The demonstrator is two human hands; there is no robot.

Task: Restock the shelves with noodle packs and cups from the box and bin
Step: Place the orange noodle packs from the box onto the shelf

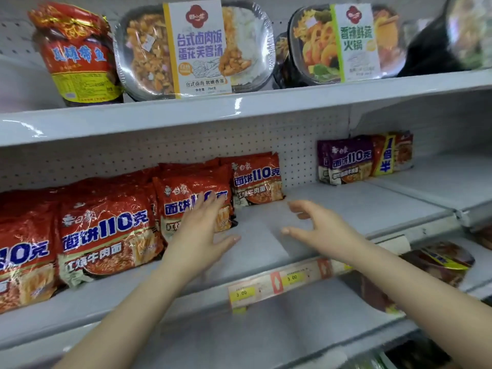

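Red noodle packs (111, 233) line the middle shelf (346, 206); the left hand (202, 230) lies flat against one, the right hand (319, 225) hovers released. Squaring that pack beside its neighbours looks wise.

The red crinkled plastic noodle packs (106, 230) look glossy. The smooth white-painted metal shelf (346, 206) is matt, backed by a white perforated pegboard panel (298, 153).
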